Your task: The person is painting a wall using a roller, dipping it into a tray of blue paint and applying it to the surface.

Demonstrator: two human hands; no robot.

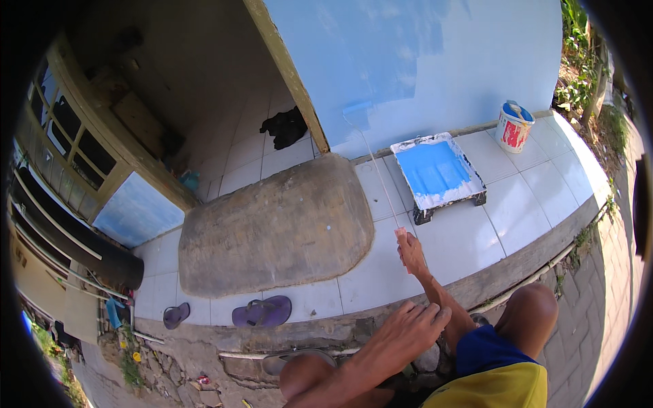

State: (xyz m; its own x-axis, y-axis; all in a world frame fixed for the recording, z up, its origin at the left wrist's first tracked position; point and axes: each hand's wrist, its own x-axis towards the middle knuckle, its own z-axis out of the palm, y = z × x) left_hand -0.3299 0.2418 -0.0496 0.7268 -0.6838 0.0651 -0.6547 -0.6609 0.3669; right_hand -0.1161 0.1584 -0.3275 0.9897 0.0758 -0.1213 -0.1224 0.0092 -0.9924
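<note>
Roller head (358, 107) shows light blue against the blue wall (490, 64), up and to the left of the right hand (411, 252); whether it presses on the surface, I cannot tell. From it a thin pale rod (383, 187) bends and runs down toward the person, ending in a pinkish handle (401, 235). The right hand is clamped around that handle, so the rod and the roller head lie beyond the fingers, well apart from them, while a short end of the handle sticks out below the grip.

The left hand (413, 322) lies across the right forearm, nearer the body and well apart from the handle. Its fingers are bent with the back of the hand upward; whether they close on anything, I cannot tell.

To the right of the rod, on the white tiled ledge (462, 234), stands a black paint tray (445, 199), smeared white and filled with bright blue. Farther right, near the wall, is a white bucket (515, 130) with blue inside. Left of the rod spreads a brown concrete slab (272, 224).
</note>
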